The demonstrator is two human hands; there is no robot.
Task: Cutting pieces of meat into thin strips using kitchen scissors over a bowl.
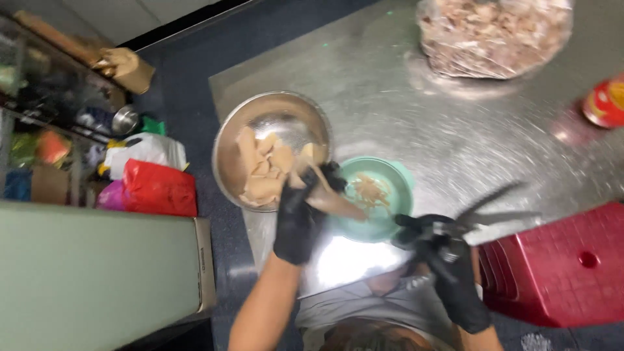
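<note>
Two gloved hands at the bench's near edge: left hand (300, 218) closed on a meat strip (331, 201) over the green bowl (396, 188); right hand (448, 273) grips open scissors (484, 211), whose blades could nick fingers.

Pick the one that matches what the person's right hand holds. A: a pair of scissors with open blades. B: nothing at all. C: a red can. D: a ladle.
A: the black-gloved right hand grips scissors with their blades spread apart above the steel table, while the red can stands apart at the table's far edge.
</note>
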